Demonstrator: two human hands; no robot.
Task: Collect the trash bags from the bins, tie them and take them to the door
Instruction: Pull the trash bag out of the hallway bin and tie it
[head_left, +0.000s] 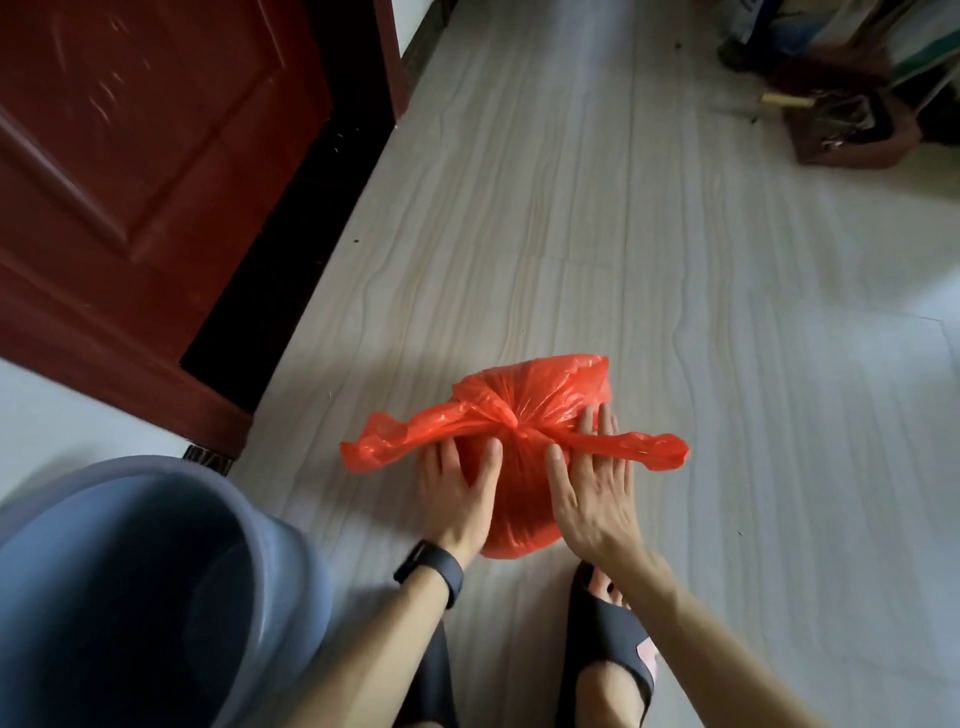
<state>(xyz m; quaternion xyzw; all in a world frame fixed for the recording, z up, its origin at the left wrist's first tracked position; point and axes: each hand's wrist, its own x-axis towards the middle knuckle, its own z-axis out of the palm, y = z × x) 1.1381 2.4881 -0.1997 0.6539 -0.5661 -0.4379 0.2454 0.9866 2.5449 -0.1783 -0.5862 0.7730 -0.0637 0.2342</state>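
Red trash bag (524, 499): sits on the pale floor (727, 364) in front of the person, full and rounded, its neck gathered into a knot (511, 423) on top, two loose tails spread left and right
Left hand (457, 499): flat on the bag's left side, fingers spread; grip wide, holding nothing; dark band (431, 571) on the wrist
Right hand (592, 499): flat on the bag's right side, fingers over the right tail; grip wide, nothing clasped
Grey bin (130, 597): lower left, near the bag, apart from it
Dark red door (145, 156): upper left, well apart from the bag
Feet: in dark sandals (608, 639), just behind the bag
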